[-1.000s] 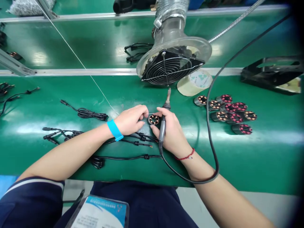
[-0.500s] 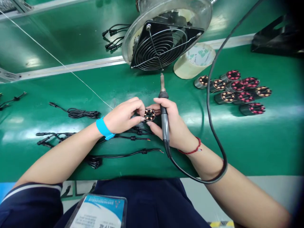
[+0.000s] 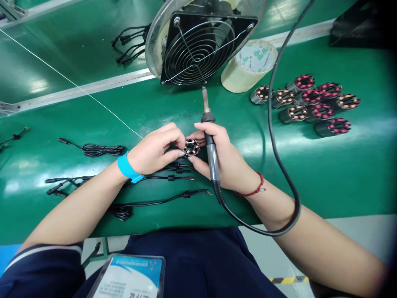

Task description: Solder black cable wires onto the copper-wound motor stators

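Your one camera rides on your head, looking forward and down onto the glossy green table (image 3: 325, 174). It sits close: your left hand (image 3: 151, 151) and right hand (image 3: 229, 165) meet mid-frame, the black wire-grilled fan (image 3: 198, 49) cuts the top edge, and your dark-blue lap (image 3: 192, 252) fills the bottom.

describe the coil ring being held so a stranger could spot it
From the wire-guarded fan, come straight toward the person. The left hand and right hand, which also grips a soldering iron, meet there around a small ring of copper coils. Unlike the similar pieces clustered at the right, it alone is held.
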Motion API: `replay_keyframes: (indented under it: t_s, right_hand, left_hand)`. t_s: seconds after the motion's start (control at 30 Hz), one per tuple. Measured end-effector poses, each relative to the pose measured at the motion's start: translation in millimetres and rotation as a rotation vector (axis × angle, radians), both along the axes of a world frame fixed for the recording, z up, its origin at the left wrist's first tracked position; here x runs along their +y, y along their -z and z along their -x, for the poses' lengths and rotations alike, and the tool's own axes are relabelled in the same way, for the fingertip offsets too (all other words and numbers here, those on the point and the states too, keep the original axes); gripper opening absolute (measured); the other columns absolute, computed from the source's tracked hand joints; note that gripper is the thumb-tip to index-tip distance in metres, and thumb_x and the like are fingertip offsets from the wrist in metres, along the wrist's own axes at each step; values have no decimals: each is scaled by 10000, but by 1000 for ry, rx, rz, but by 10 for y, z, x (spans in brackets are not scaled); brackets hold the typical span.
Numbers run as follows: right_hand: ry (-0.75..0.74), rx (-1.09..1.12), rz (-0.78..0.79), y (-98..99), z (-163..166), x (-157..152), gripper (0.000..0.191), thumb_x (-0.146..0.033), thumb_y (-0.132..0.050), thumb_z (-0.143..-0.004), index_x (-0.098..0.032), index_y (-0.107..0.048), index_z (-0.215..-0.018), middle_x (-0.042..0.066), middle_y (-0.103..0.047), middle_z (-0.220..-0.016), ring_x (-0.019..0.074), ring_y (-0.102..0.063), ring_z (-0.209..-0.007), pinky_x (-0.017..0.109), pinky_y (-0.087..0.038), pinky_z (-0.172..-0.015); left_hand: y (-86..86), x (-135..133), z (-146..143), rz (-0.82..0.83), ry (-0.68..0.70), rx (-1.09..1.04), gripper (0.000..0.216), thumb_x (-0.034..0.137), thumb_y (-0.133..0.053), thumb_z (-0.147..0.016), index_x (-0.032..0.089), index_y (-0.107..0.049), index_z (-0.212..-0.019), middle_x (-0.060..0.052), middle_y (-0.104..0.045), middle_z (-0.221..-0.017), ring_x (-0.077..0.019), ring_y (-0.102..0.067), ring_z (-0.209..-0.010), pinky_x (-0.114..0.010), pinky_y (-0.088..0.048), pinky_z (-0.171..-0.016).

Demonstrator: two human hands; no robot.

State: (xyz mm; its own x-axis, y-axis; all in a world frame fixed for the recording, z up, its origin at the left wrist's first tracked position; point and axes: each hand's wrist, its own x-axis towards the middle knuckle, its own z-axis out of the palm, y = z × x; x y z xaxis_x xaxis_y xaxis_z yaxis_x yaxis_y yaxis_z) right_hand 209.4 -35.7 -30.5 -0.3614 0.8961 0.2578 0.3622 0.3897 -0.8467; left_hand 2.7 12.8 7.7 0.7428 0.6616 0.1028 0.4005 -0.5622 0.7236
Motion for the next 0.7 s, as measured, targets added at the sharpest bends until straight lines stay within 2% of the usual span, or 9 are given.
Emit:
replay_keyframes:
  t_s: [0.17, 0.27, 0.37, 0.43, 0.5, 0.6, 0.63, 0.7]
  right_hand:
    - [41, -2, 7, 8, 1, 9, 567, -280, -593, -846, -239, -301, -1330, 74, -618, -1130, 219, -642, -1026, 400, -536, -907]
    - [109, -52, 15, 39, 18, 16, 591, -332, -620, -822, -228, -327, -1324, 79, -628, -1108, 246, -643, -1003, 430, -536, -878]
    - [149, -156, -41, 64, 48, 21, 576, -337, -621, -803, -214, -380, -1311, 84, -640, -1068, 275, -631, -979, 463, -526, -868]
    - [166, -227, -82, 65, 64, 22, 549, -323, -608, -803, -205, -417, -1305, 91, -648, -1050, 291, -617, -964, 483, -517, -864]
    - [172, -267, -110, 58, 70, 25, 535, -303, -594, -805, -191, -438, -1304, 104, -653, -1054, 303, -602, -966, 499, -507, -870]
    - [156, -274, -122, 49, 58, 31, 534, -280, -579, -811, -181, -435, -1316, 110, -652, -1078, 305, -588, -989, 512, -491, -902]
    - [153, -274, -123, 49, 51, 33, 532, -276, -577, -814, -183, -434, -1318, 109, -651, -1083, 304, -586, -995, 512, -487, -910]
    - [151, -279, -128, 51, 38, 36, 527, -268, -576, -820, -184, -434, -1321, 110, -651, -1092, 303, -585, -998, 508, -484, -915]
  left_hand:
    - [25, -18, 3, -82, 4, 26, 84, 186, -561, -886, 167, -542, -806, -28, -554, -844, -137, -516, -790, -261, -426, -720]
    - [50, -52, -46, -105, -45, 78, 125, 183, -512, -887, 167, -521, -764, -18, -542, -792, -129, -490, -722, -262, -407, -678]
    - [78, -74, -108, -80, -85, 105, 160, 168, -493, -859, 169, -484, -699, -3, -508, -720, -117, -455, -655, -259, -379, -636]
    - [90, -66, -127, -41, -147, 92, 168, 165, -491, -839, 169, -471, -673, 6, -491, -686, -109, -438, -625, -253, -366, -613]
    - [97, -37, -117, -1, -277, 60, 171, 180, -497, -835, 169, -474, -665, 15, -478, -663, -103, -425, -607, -245, -358, -597]
    - [109, 21, -69, 58, -451, 1, 152, 240, -516, -849, 166, -516, -717, 18, -493, -678, -100, -433, -601, -238, -366, -580]
    - [115, 36, -54, 70, -445, -8, 119, 246, -523, -848, 161, -548, -770, 14, -514, -707, -100, -443, -607, -237, -378, -583]
    - [127, 48, -37, 50, -337, 19, 143, 222, -526, -843, 149, -610, -933, -8, -564, -799, -113, -483, -662, -247, -413, -625]
